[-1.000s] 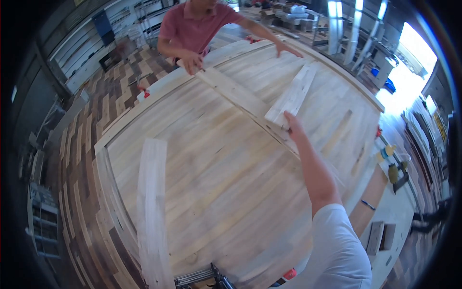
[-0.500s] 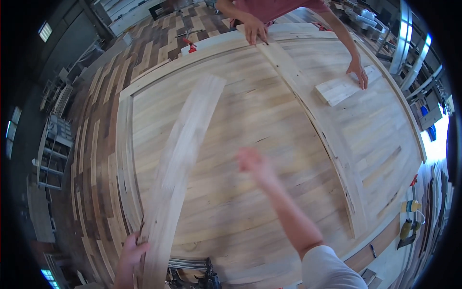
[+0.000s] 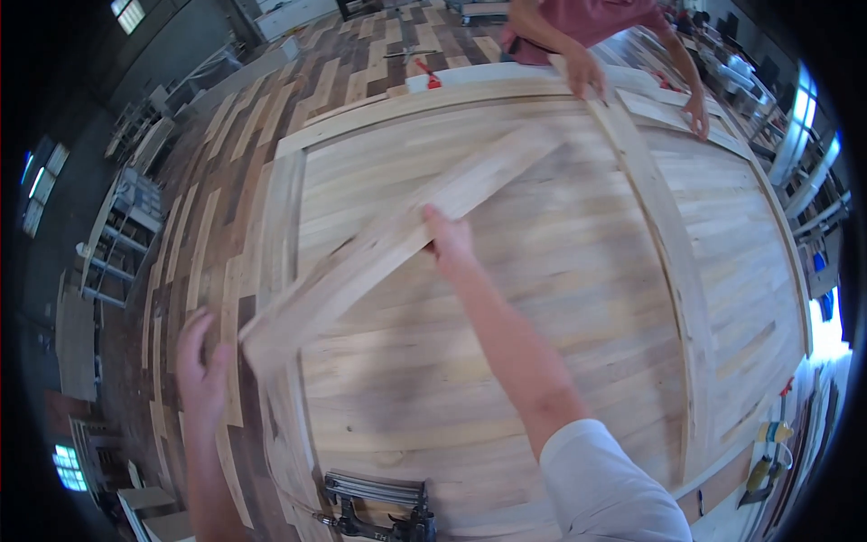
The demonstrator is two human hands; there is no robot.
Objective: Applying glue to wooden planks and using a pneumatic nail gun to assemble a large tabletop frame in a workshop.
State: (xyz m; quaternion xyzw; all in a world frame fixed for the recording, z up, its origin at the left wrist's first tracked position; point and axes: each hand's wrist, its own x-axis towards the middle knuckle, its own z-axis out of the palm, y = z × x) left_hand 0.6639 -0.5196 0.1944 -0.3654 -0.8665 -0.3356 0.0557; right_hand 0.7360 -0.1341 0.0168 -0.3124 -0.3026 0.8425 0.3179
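My right hand [image 3: 448,238] is closed on the near edge of a long pale board [image 3: 397,221], around its middle. The board slants across the large framed wooden panel [image 3: 506,361], its far end up and to the right, and looks raised and blurred by motion. Off the board's lower left end, my left hand [image 3: 203,361] has its fingers apart and holds nothing. A co-worker's hand [image 3: 587,74] rests on the far end of the long crosspiece [image 3: 659,217]. The co-worker's other hand [image 3: 696,117] touches a shorter board [image 3: 668,113] at the far right.
A black nail gun [image 3: 379,506] with a hose lies at the panel's near left corner. Red clamps [image 3: 428,76] grip the far side. Bottles [image 3: 766,465] stand at the right edge. Striped plank flooring [image 3: 203,262] runs along the left.
The long board has swung clockwise; my right hand has taken hold of it and my left has let go. The co-worker's shorter board has moved to the far frame edge. The view has shifted.
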